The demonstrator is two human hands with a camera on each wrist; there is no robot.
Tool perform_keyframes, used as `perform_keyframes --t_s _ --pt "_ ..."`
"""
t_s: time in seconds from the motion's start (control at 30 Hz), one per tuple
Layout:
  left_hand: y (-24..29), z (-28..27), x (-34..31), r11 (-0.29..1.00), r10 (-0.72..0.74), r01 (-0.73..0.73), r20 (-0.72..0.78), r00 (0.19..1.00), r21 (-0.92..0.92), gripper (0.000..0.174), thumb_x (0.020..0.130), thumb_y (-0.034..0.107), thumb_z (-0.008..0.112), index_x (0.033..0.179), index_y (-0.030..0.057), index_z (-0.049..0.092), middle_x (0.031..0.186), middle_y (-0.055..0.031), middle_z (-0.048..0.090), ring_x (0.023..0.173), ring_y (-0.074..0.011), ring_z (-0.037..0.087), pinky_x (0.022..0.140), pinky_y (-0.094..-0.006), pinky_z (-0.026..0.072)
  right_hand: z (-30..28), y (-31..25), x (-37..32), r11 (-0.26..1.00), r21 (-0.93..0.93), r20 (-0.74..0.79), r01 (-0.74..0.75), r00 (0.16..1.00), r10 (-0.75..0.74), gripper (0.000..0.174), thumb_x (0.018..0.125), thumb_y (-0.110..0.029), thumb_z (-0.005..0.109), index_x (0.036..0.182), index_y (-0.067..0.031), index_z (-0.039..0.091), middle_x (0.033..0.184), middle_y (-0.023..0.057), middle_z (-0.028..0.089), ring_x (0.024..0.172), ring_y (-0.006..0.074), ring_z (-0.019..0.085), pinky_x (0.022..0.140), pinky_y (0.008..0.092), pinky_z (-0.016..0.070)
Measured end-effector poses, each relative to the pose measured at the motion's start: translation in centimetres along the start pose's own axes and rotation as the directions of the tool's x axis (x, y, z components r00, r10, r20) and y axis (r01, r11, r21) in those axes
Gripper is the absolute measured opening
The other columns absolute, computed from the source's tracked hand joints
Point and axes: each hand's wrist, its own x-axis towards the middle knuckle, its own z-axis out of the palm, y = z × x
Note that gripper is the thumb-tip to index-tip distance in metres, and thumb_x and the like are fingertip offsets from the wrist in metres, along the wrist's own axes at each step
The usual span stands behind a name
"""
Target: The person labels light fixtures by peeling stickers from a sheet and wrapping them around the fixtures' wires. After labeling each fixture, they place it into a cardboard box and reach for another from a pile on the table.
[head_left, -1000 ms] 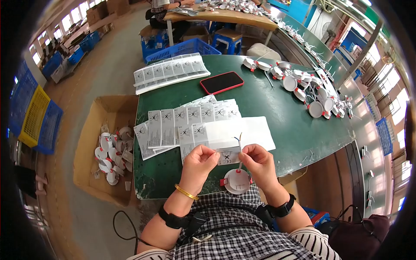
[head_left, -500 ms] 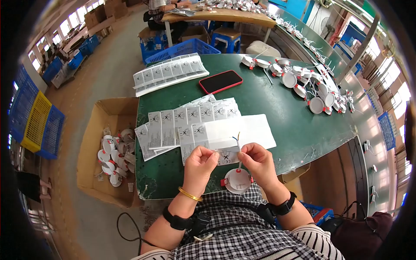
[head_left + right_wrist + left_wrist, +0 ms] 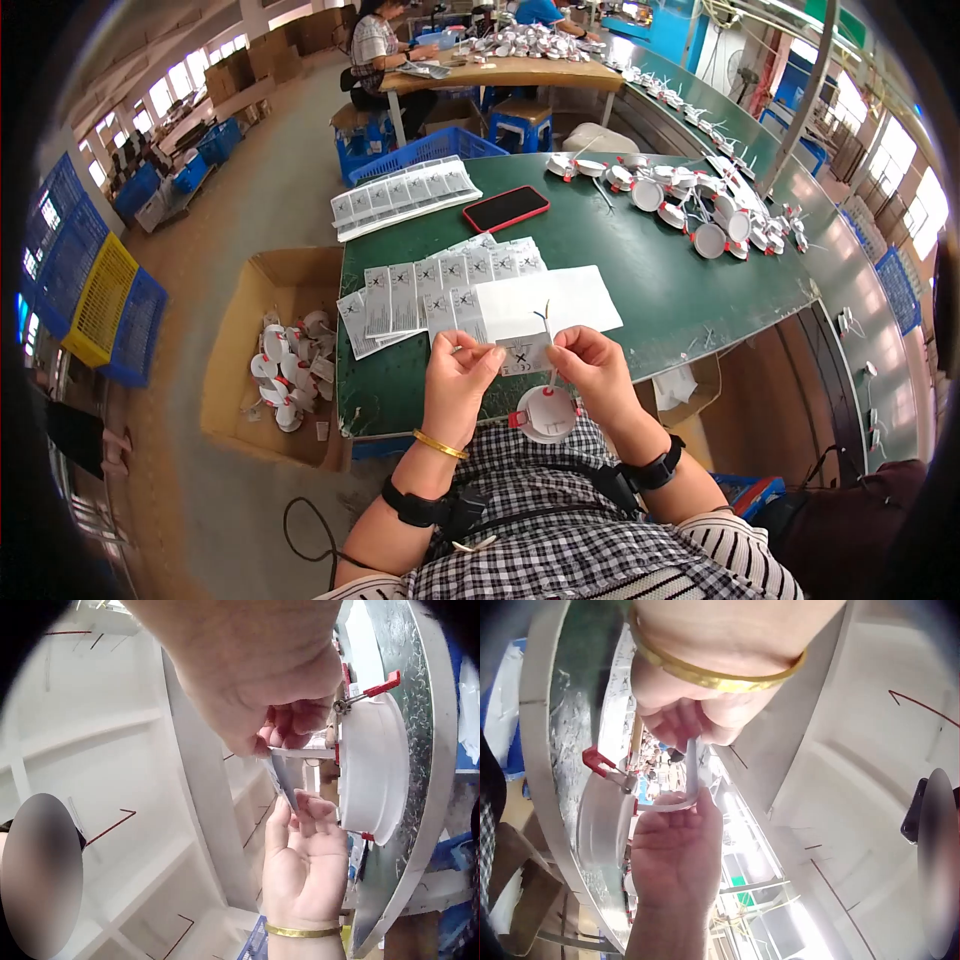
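A small printed label (image 3: pixel 522 358) spans the gap between both hands. My left hand (image 3: pixel 458 388) pinches its left end between thumb and forefinger. With thumb and fingers, my right hand (image 3: pixel 596 372) pinches the other end together with a white cable whose bare-ended wires (image 3: pixel 545 313) stick up above the fingertips. Below it hangs a round white downlight (image 3: pixel 548 416) with red clips, in front of the apron at the table edge. In the right wrist view the label (image 3: pixel 282 778) runs from the cable to the left fingertips.
Sheets of labels (image 3: pixel 395 300) and white backing (image 3: pixel 570 300) lie on the green table (image 3: pixel 620 240), with a phone (image 3: pixel 507 209) behind. Several downlights (image 3: pixel 710 240) are heaped at right. A cardboard box (image 3: pixel 235 370) of downlights stands at left. People sit at a farther table.
The head view has shifted, bringing more of the far table and its people into sight. Both hands keep their pinch on the label and cable, with hardly any movement.
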Motion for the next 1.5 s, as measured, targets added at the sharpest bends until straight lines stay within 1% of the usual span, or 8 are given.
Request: perform_keyframes --t_s 0.2,0.27,0.57,0.77,0.9,1.13,1.27,1.5 --pt "3.3 0.5 -2.4 0.998 0.035 -0.034 0.019 0.999 -0.053 0.026 0.088 0.014 0.063 0.107 0.0008 0.052 0.094 -0.0064 0.062 0.085 -0.012 0.059 0.079 -0.0256 0.0489 -0.1 -2.0 -2.8 0.997 0.06 -0.018 0.042 0.999 -0.041 0.012 0.088 -0.013 0.061 0.087 -0.0013 0.058 0.076 -0.0043 0.057 0.067 0.0019 0.048 0.06 0.0174 0.0388" --pt "3.9 0.2 -2.5 0.976 -0.218 0.206 0.309 0.926 0.072 0.036 0.089 0.015 0.062 0.117 -0.0013 0.049 0.106 -0.0093 0.06 0.097 -0.0159 0.058 0.085 -0.0304 0.0488 0.1 -2.8 -3.3 0.999 0.042 0.015 0.032 0.999 -0.033 0.012 0.088 -0.012 0.061 0.086 -0.0011 0.058 0.076 -0.0044 0.057 0.068 0.0021 0.048 0.061 0.0175 0.0392" --pt "4.1 0.4 -3.6 0.887 -0.184 0.01 0.333 0.925 0.462 0.032 0.089 0.022 0.063 0.102 -0.0067 0.065 0.093 -0.008 0.068 0.084 -0.0113 0.062 0.074 -0.0243 0.0495 0.4 -1.6 -3.6 0.998 0.063 0.1 0.029 0.994 -0.036 0.013 0.087 -0.015 0.062 0.087 -0.0022 0.059 0.074 -0.0048 0.056 0.064 0.0009 0.046 0.056 0.0171 0.0379" --pt "3.8 0.0 -3.9 0.965 -0.192 0.137 0.249 0.949 0.222 0.024 0.09 0.017 0.06 0.098 -0.0048 0.065 0.086 -0.0032 0.066 0.082 -0.0091 0.058 0.077 -0.0234 0.0469 0.6 -0.4 -2.9 0.995 0.084 0.168 -0.055 0.985 0.041 0.012 0.087 -0.014 0.064 0.086 -0.0028 0.059 0.073 -0.0059 0.055 0.062 0.0003 0.046 0.054 0.017 0.037" --pt "4.1 -0.4 -2.9 0.815 -0.194 0.034 0.218 0.956 0.578 0.02 0.089 0.017 0.063 0.093 -0.0021 0.066 0.082 -0.0003 0.063 0.074 -0.0058 0.052 0.066 -0.0191 0.0409 0.4 -0.3 -2.6 0.993 0.065 0.189 -0.098 0.978 0.084 0.009 0.086 -0.011 0.064 0.085 -0.0029 0.059 0.073 -0.0064 0.054 0.063 0.0 0.047 0.054 0.0166 0.038" --pt "3.0 -1.1 -0.9 0.915 -0.189 0.111 0.169 0.967 0.388 0.02 0.089 0.015 0.061 0.093 -0.0037 0.065 0.083 -0.0009 0.064 0.076 -0.0077 0.055 0.068 -0.022 0.0446 0.1 0.1 -1.4 0.994 0.051 0.182 -0.101 0.979 0.09 0.009 0.086 -0.01 0.063 0.086 -0.0018 0.059 0.074 -0.0048 0.056 0.064 0.0011 0.049 0.056 0.0172 0.0406" --pt "4.0 0.6 0.1 0.727 -0.264 -0.06 0.359 0.895 0.684 0.022 0.088 0.02 0.063 0.093 -0.0016 0.065 0.086 -0.0034 0.066 0.078 -0.0098 0.058 0.069 -0.0238 0.0461 -0.2 -0.4 -1.2 0.976 -0.176 0.155 -0.132 0.975 0.16 0.011 0.086 -0.012 0.065 0.087 -0.0017 0.06 0.074 -0.0022 0.058 0.062 0.0039 0.055 0.049 0.0189 0.043" --pt "2.0 -0.1 0.4 0.805 -0.039 -0.24 0.452 0.891 0.542 0.018 0.084 0.019 0.064 0.085 0.0013 0.063 0.076 -0.0074 0.064 0.072 -0.0119 0.058 0.066 -0.0277 0.0464 -0.5 0.9 -0.9 0.99 -0.046 0.164 -0.135 0.976 0.141 0.008 0.081 -0.005 0.064 0.084 -0.0028 0.057 0.071 -0.003 0.055 0.061 0.0037 0.048 0.053 0.0185 0.0375"
